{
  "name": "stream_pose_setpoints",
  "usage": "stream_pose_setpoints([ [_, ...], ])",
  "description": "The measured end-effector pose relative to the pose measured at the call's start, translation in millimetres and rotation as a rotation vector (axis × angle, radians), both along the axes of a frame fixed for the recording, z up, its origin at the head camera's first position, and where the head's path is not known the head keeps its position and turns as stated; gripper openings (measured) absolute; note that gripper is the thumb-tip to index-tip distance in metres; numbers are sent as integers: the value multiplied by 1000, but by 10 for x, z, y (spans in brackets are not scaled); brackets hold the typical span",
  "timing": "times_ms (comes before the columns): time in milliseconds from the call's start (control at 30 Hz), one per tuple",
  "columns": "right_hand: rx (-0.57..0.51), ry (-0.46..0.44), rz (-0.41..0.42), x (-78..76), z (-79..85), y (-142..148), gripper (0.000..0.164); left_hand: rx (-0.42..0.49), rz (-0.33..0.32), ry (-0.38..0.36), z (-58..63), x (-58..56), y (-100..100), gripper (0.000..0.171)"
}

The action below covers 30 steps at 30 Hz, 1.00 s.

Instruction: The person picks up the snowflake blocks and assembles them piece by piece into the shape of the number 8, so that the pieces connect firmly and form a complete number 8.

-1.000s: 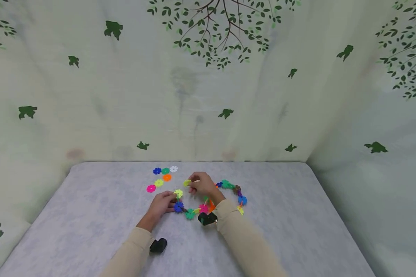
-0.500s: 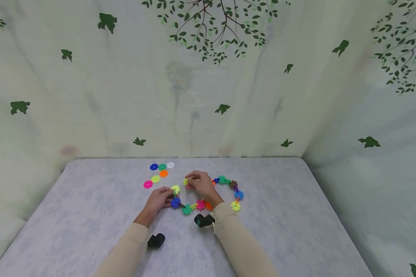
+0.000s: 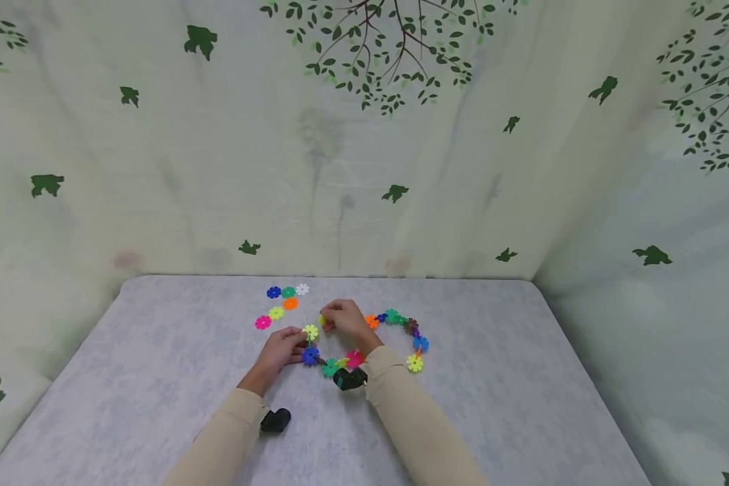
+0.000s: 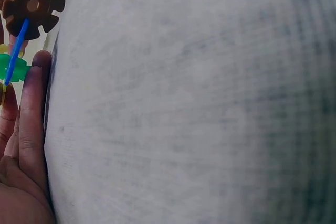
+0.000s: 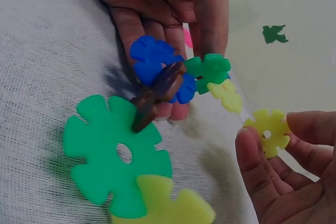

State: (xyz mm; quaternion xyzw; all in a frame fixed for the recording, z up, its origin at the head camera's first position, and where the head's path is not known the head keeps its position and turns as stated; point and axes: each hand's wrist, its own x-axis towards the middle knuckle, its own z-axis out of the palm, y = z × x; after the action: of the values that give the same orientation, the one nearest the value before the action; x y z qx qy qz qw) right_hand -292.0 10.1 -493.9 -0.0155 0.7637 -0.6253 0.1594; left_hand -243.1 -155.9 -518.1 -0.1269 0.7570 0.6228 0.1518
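A chain of interlocked plastic snowflake discs curves across the table, with a blue disc and a yellow disc at its left end. My left hand holds that end; in the right wrist view a small green disc lies by its thumb and the blue disc before its fingers. My right hand pinches a separate yellow disc between thumb and fingers, close to the chain's yellow end disc but apart from it. A brown disc shows in the left wrist view. Part of the chain is hidden behind the right forearm.
Loose discs lie at the back left: pink, yellow, orange, blue, green and white. The chain's other end, a yellow disc, lies right of the right forearm.
The yellow disc in my right hand has turned from nearly face-on to nearly edge-on in the head view. My right hand has shifted slightly left; the left hand keeps its hold on the chain.
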Motion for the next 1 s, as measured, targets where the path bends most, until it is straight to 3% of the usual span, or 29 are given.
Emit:
stream_pose_setpoints([
  [300,10,19,17,29,-67,-53,16,11,0,13,-5,-7,5,29],
  [433,-23,38,-11,29,-116,-71,15,13,7,17,-8,-5,5,27],
  [700,8,7,-80,76,-119,-96,20,9,23,29,-22,4,12,27],
  [1000,-58,40,-107,128,-162,-142,28,-32,51,33,-28,1,31,31],
])
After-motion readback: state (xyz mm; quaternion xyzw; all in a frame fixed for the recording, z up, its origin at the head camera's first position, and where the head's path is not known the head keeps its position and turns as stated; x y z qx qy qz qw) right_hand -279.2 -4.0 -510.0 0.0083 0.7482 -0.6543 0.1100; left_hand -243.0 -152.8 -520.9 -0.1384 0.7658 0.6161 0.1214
